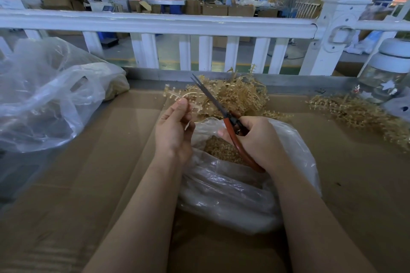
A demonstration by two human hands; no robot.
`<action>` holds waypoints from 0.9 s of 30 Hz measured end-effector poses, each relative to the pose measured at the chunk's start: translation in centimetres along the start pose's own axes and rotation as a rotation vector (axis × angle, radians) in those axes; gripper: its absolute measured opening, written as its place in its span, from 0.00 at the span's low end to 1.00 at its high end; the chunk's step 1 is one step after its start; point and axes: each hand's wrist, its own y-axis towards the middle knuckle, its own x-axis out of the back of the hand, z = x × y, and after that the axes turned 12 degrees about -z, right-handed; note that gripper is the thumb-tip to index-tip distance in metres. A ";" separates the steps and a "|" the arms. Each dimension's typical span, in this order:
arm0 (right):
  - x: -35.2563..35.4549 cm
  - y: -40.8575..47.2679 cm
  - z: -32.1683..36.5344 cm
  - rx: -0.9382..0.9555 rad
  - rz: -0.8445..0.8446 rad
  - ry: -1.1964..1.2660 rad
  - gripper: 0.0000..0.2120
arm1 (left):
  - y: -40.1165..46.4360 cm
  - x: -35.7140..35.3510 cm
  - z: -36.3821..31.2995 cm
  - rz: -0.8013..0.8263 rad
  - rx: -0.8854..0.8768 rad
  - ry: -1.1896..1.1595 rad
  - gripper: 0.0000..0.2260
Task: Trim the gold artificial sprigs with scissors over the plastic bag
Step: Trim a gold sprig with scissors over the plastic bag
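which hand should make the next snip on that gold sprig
Right. The right hand already grips the scissors, blades slightly open beside the gold sprig that the left hand pinches.

At centre, the left hand [174,131] pinches a thin gold plastic sprig [177,95] that arcs toward eleven o'clock. The right hand [255,139] grips red-handled steel scissors [218,108], blades slightly parted and pointing to eleven o'clock. Below both lies a clear crumpled plastic bag [233,190] holding gold trimmings, on brown cardboard sheeting [88,184]. A tangled gold sprig pile [239,95] sits at twelve o'clock.
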 end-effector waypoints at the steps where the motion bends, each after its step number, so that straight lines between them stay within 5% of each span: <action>1: 0.1 0.0 -0.1 0.010 0.019 -0.007 0.20 | 0.1 0.0 0.0 -0.014 0.009 -0.024 0.02; 8: 0.2 0.2 -0.5 -0.004 0.156 -0.171 0.25 | 0.2 0.2 -0.3 -0.030 0.032 -0.110 0.04; 18: 0.0 0.1 -0.6 -0.036 0.112 -0.118 0.20 | -0.1 0.0 -0.1 0.121 -0.073 0.221 0.09; 22: 0.0 0.1 -0.6 -0.038 0.105 -0.087 0.18 | -0.3 0.2 -0.3 0.207 -0.013 0.157 0.09; 27: 0.0 0.1 -0.6 -0.030 0.133 -0.089 0.21 | 0.0 0.2 -0.6 0.089 0.098 -0.029 0.08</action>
